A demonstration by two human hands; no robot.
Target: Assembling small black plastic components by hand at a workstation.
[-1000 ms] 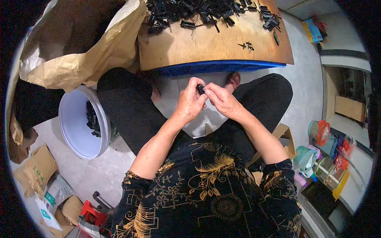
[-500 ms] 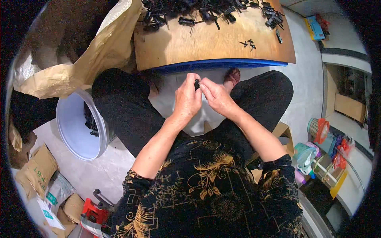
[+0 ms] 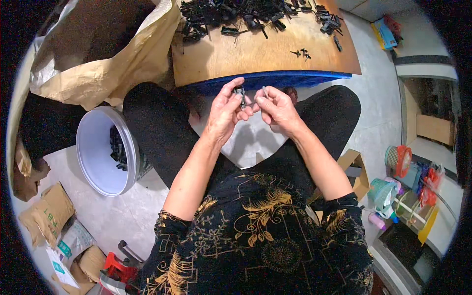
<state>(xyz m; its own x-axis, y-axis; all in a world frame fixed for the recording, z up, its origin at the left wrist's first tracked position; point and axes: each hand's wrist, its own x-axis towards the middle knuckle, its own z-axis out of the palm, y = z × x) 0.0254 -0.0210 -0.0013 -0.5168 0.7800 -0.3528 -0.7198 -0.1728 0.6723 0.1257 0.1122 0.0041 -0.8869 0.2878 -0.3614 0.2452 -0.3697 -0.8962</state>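
Note:
My left hand (image 3: 223,112) is closed around a small black plastic part (image 3: 240,92), which stands up between thumb and fingers. Just to its right, my right hand (image 3: 279,110) makes a pinch with thumb and forefinger. A thin greyish tip shows there, too small to name. Both hands hover over my lap, in front of the table's near edge, with a narrow gap between them. Many similar black plastic parts (image 3: 246,14) lie heaped along the far side of the wooden tabletop (image 3: 236,59). Several tiny black pieces (image 3: 302,53) and one lone part (image 3: 338,43) rest at its right.
A white bucket (image 3: 101,172) with black parts inside stands by my left knee. Behind it gapes a large tan sack (image 3: 123,69). Brown packages (image 3: 49,214) and a red tool (image 3: 118,270) lie at lower left. Baskets and bags (image 3: 383,191) crowd the right, near an open carton (image 3: 361,169).
My hands have come apart. The left has turned, showing more of the black part; the right has drawn off to the right in a pinch. The view has shifted slightly.

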